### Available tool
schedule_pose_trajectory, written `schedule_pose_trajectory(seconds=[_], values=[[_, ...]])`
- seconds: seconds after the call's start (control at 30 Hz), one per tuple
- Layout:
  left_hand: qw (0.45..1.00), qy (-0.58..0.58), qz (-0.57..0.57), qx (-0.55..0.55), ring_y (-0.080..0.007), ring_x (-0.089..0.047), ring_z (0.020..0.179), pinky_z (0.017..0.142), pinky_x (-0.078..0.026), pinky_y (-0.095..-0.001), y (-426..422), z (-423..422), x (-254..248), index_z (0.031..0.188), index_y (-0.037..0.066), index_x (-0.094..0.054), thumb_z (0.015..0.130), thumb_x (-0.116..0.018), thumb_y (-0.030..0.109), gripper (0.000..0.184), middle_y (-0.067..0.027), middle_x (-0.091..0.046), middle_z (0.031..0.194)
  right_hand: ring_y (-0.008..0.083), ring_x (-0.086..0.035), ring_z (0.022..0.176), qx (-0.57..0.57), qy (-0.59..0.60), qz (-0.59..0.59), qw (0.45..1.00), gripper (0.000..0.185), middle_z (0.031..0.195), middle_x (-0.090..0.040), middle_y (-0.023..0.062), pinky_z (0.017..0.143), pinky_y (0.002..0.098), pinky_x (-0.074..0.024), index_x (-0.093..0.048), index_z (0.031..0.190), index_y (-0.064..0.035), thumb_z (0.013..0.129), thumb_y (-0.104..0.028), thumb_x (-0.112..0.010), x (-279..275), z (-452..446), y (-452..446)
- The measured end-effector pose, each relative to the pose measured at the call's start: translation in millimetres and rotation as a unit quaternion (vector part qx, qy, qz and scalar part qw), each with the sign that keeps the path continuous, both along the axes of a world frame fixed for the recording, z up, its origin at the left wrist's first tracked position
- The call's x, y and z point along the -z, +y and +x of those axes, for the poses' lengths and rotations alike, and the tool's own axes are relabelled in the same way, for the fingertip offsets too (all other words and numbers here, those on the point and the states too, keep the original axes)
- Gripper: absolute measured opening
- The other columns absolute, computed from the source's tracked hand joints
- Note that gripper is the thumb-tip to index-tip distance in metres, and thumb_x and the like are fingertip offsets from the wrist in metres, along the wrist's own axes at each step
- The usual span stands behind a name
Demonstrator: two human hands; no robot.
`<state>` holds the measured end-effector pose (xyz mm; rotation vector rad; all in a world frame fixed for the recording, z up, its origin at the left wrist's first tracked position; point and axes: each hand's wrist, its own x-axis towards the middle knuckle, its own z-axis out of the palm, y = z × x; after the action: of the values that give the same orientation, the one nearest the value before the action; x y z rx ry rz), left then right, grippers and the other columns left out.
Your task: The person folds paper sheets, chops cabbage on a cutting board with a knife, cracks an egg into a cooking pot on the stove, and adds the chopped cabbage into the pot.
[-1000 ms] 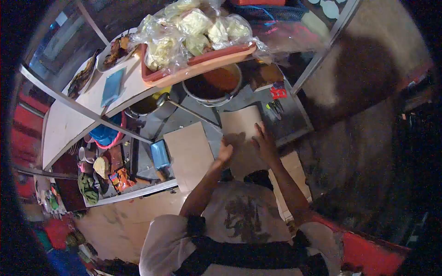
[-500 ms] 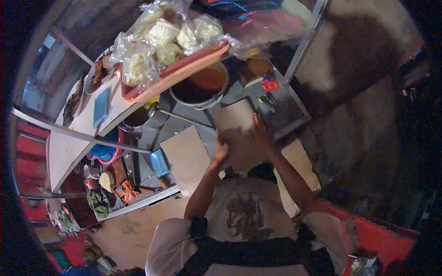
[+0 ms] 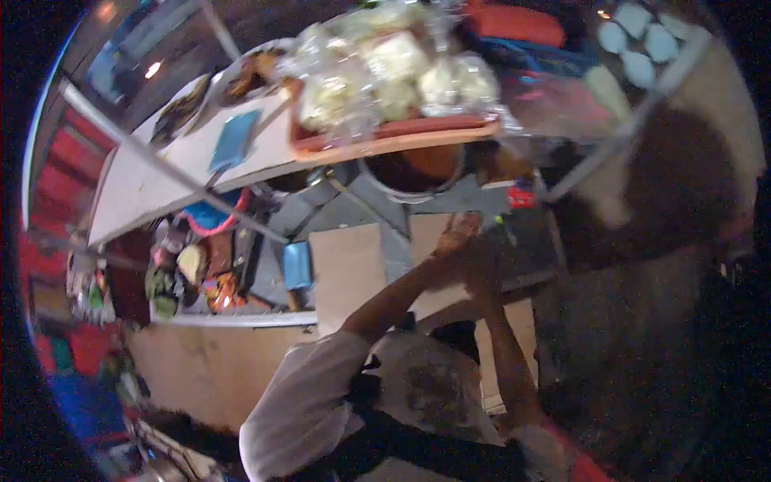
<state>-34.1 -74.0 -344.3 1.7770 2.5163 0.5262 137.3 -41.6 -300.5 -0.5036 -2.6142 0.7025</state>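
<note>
A tan, rectangular paper sheet (image 3: 426, 233) lies on the grey metal desk (image 3: 397, 261), towards 8 o'clock from the nearer left hand (image 3: 458, 231), long axis roughly 12-to-6. The right hand (image 3: 482, 269) is farther off; blur hides whether either hand's fingers pinch.

"Brown sheet (image 3: 426, 230), from where I stand: matt, smooth paper. Ladle (image 3: 363, 206)?"
"Metal, faintly shiny."
"Tray (image 3: 393, 137)?"
"Smooth plastic."
"Bags (image 3: 393, 68)?"
"Clear plastic film, glossy, visibly crinkled."

the right hand (image 3: 482, 269) is a dark blur (grip unreadable). the left forearm (image 3: 393, 297) partly hides a flat brown rectangular paper sheet (image 3: 426, 231). a round grey metal pot (image 3: 411, 195) has its back hidden.
</note>
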Motion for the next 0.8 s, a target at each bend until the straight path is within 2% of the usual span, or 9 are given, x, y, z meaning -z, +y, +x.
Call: schedule_pose_trajectory(seconds=[0.03,0.17,0.2,0.23,0.27,0.33,0.47,0.6,0.8], values=[[0.997,0.044,0.057,-0.035,-0.0214,-0.024,0.135,0.108,-0.011,-0.0550,4.3,2.2,13.0,0.139,0.008,-0.025,0.085,-0.043,0.033,0.061,-0.0069,-0.025,0.146,0.0301,-0.038,0.119,0.008,-0.001,-0.011,1.000,0.048,0.134,-0.034,0.0142,0.097,0.0410,-0.0334,-0.033,0.132,-0.0060,0.090,-0.026,-0.046,1.4,7.3,0.5],[0.977,0.153,0.101,-0.107,-0.0213,-0.027,0.133,0.108,-0.015,-0.0511,29.9,1.2,58.2,0.139,0.010,-0.025,0.087,-0.040,0.045,0.065,-0.0082,-0.029,0.143,0.0292,-0.040,0.117,0.045,-0.012,-0.064,0.997,0.046,0.132,-0.036,0.0138,0.095,0.0403,-0.0346,-0.035,0.130,-0.0056,0.090,-0.025,-0.046,8.7,41.0,-3.5],[0.973,0.019,0.211,-0.093,-0.0225,-0.031,0.123,0.103,-0.021,-0.0494,39.6,0.4,67.5,0.138,0.011,-0.025,0.086,-0.041,0.049,0.066,-0.0085,-0.033,0.134,0.0290,-0.040,0.117,0.051,-0.012,-0.076,0.996,0.046,0.131,-0.037,0.0137,0.095,0.0401,-0.0349,-0.035,0.130,-0.0056,0.090,-0.025,-0.046,12.2,48.7,-4.6],[0.938,-0.113,0.321,-0.073,-0.0237,-0.036,0.113,0.098,-0.027,-0.0477,50.6,0.5,76.0,0.138,0.013,-0.026,0.086,-0.042,0.052,0.067,-0.0088,-0.037,0.126,0.0288,-0.040,0.116,0.057,-0.016,-0.086,0.995,0.045,0.131,-0.037,0.0136,0.094,0.0399,-0.0352,-0.036,0.129,-0.0055,0.090,-0.025,-0.046,15.7,54.6,-5.9],[0.872,-0.239,0.425,-0.045,-0.0248,-0.040,0.104,0.093,-0.033,-0.0460,61.7,1.7,85.5,0.137,0.014,-0.027,0.085,-0.042,0.056,0.068,-0.0091,-0.041,0.117,0.0286,-0.041,0.116,0.065,-0.020,-0.096,0.993,0.044,0.130,-0.038,0.0136,0.094,0.0397,-0.0355,-0.036,0.129,-0.0054,0.090,-0.024,-0.046,18.7,65.2,-7.0],[0.774,-0.353,0.525,-0.015,-0.0260,-0.045,0.094,0.087,-0.039,-0.0443,81.4,-1.1,96.4,0.137,0.016,-0.027,0.085,-0.043,0.060,0.070,-0.0095,-0.045,0.109,0.0282,-0.041,0.115,0.085,-0.027,-0.112,0.990,0.043,0.129,-0.039,0.0134,0.093,0.0393,-0.0360,-0.037,0.128,-0.0052,0.090,-0.024,-0.046,24.8,82.8,-6.6],[0.882,-0.292,0.363,-0.068,-0.0267,-0.042,0.100,0.091,-0.035,-0.0467,66.0,-1.8,69.2,0.137,0.016,-0.028,0.084,-0.045,0.058,0.069,-0.0099,-0.044,0.114,0.0273,-0.043,0.112,0.102,-0.030,-0.126,0.986,0.041,0.126,-0.041,0.0130,0.091,0.0386,-0.0372,-0.039,0.126,-0.0049,0.090,-0.023,-0.047,28.8,93.8,3.6],[0.963,-0.127,0.215,-0.105,-0.0273,-0.040,0.106,0.094,-0.031,-0.0492,54.7,-2.4,49.7,0.136,0.016,-0.029,0.083,-0.047,0.055,0.069,-0.0103,-0.043,0.118,0.0265,-0.044,0.110,0.124,-0.032,-0.138,0.982,0.039,0.124,-0.043,0.0126,0.090,0.0378,-0.0384,-0.041,0.124,-0.0045,0.090,-0.022,-0.047,27.4,101.6,12.9],[0.991,-0.012,0.095,-0.089,-0.0283,-0.037,0.115,0.099,-0.025,-0.0528,32.1,2.8,19.8,0.136,0.015,-0.031,0.081,-0.050,0.052,0.069,-0.0109,-0.041,0.126,0.0252,-0.046,0.107,0.152,-0.032,-0.132,0.979,0.036,0.121,-0.046,0.0120,0.087,0.0367,-0.0402,-0.043,0.122,-0.0040,0.090,-0.020,-0.047,23.1,92.2,14.4]])
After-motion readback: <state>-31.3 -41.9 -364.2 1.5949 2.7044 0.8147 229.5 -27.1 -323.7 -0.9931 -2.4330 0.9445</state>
